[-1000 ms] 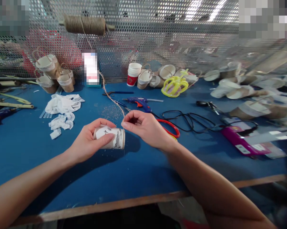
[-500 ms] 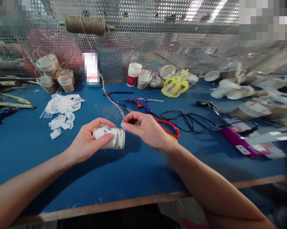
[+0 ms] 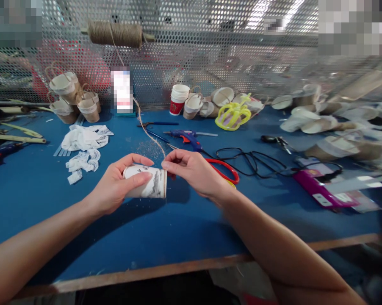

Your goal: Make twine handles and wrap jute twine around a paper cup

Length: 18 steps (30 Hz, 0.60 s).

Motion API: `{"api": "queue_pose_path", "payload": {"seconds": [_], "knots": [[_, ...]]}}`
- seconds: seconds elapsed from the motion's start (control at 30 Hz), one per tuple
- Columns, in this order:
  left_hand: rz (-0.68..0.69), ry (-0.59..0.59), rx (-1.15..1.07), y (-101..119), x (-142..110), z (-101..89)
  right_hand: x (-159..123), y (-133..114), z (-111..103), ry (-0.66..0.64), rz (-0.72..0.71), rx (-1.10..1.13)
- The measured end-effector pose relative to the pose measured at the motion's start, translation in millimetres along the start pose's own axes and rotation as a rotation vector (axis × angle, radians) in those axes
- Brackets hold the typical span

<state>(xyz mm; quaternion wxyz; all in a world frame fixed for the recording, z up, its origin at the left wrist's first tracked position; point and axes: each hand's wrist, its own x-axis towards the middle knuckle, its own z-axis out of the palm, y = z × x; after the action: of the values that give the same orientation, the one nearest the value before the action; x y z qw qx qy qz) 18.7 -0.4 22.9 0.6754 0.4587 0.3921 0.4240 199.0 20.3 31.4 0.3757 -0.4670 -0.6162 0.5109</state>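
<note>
One printed paper cup, sideways above the table, clasped in the left hand's curled fingers. One jute twine, pinched beside its rim by the right hand. One twine spool. Blue tabletop, perforated metal screen behind.

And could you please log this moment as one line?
left hand: holds cup | right hand: pinches twine beside cup | nearby: glue gun
</note>
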Motion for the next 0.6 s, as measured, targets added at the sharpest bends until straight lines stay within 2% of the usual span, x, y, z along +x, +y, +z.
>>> {"api": "queue_pose_path", "payload": {"seconds": [0.17, 0.27, 0.43, 0.53, 0.6], "knots": [[-0.067, 0.022, -0.075, 5, 0, 1.1, 3, 5, 1, -0.009, 0.043, 0.03], [-0.129, 0.081, -0.157, 8, 4, 1.4, 6, 11, 1, -0.014, 0.037, 0.04], [-0.18, 0.233, -0.276, 11, 13, 1.1, 4, 13, 1, 0.141, -0.159, -0.076], [-0.178, 0.251, -0.3, 11, 15, 0.3, -2, 10, 2, 0.087, -0.288, -0.172], [-0.161, 0.254, -0.296, 11, 14, 0.1, -5, 8, 4, 0.054, -0.326, -0.225]]}}
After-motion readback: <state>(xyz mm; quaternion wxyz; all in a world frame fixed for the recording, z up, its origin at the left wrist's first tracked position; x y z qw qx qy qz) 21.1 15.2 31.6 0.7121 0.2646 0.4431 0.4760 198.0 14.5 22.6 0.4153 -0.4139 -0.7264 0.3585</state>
